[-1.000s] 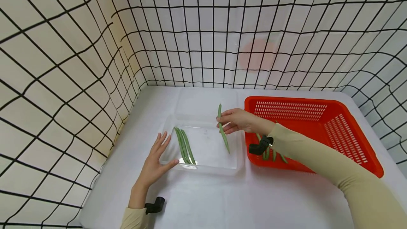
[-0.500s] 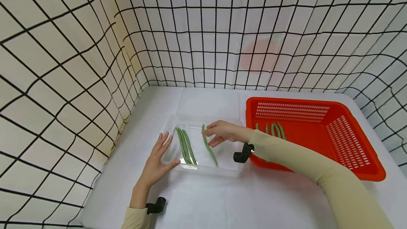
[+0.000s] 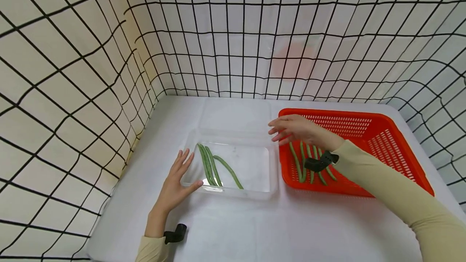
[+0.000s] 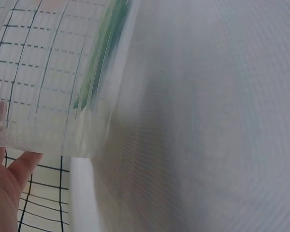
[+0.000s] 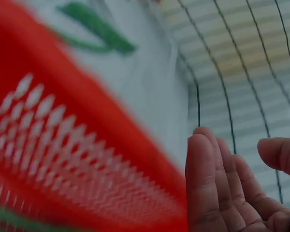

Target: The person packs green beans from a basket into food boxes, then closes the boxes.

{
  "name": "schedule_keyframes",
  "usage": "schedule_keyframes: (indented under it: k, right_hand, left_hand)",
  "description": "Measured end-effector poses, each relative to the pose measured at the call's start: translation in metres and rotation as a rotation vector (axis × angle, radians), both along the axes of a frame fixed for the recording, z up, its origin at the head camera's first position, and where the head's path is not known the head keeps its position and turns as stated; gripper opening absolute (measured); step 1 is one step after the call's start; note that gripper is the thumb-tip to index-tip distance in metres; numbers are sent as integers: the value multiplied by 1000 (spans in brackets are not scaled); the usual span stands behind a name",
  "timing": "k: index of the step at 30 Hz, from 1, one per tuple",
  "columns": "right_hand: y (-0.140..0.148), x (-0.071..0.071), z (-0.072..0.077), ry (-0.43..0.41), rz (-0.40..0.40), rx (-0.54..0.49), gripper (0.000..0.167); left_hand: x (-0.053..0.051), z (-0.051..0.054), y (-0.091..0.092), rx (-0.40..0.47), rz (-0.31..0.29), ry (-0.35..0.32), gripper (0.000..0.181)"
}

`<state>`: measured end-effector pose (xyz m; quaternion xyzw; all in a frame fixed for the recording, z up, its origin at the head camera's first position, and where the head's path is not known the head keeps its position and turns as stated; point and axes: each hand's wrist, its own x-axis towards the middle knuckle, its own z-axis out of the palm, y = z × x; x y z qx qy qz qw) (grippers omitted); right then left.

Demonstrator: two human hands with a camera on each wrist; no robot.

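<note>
In the head view a clear plastic box [image 3: 255, 191] stands mid-table with several green beans [image 3: 228, 170] lying in its left half. My left hand [image 3: 175, 189] rests at the box's left wall, fingers spread; the left wrist view shows its fingers [image 4: 24, 166] against the clear plastic. Over the left rim of a red basket [image 3: 400, 144] hovers my right hand [image 3: 296, 128], fingers fairly straight and holding nothing. Below that hand, more green beans [image 3: 294, 161] lie in the basket, partly covered by the wrist. The right wrist view shows the thumb apart from the fingers [image 5: 201, 169].
Black wire mesh [image 3: 233, 43] walls off the back and both sides of the white-covered table [image 3: 233, 229]. Basket and box stand close side by side. A black wrist camera [image 3: 320, 161] hangs low over the basket's beans.
My right hand has carried a green bean left into the clear box and let it go beside the others. Now the hand is back right, over the basket. My left hand has stayed put.
</note>
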<state>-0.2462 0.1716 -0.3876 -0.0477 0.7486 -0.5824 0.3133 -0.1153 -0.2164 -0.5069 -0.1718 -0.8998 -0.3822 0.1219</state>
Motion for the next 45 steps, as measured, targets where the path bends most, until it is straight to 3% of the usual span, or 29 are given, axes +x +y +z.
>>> schedule_keyframes:
  k: [6, 10, 15, 21, 31, 40, 45]
  right_hand:
    - [83, -7, -22, -35, -120, 72, 53]
    - [128, -3, -47, -117, -136, 152, 55]
    - [157, 4, -69, -176, -112, 241, 54]
    - [160, 10, -79, -179, -83, 332, 42]
    - [129, 9, -86, -169, -91, 396, 31]
    - [123, 4, -78, -178, -95, 257, 19]
    - [131, 6, -65, -126, -141, 186, 35]
  left_hand:
    - [-1, 3, -2, 8, -2, -1, 91]
    - [-1, 2, -2, 14, -4, -14, 90]
    - [-1, -1, -1, 23, 0, -21, 89]
    - [-1, -1, -1, 25, 1, -14, 89]
    - [1, 1, 0, 28, -1, -18, 88]
    - [1, 0, -1, 26, -12, -17, 89]
    - [1, 1, -1, 28, -12, -15, 88]
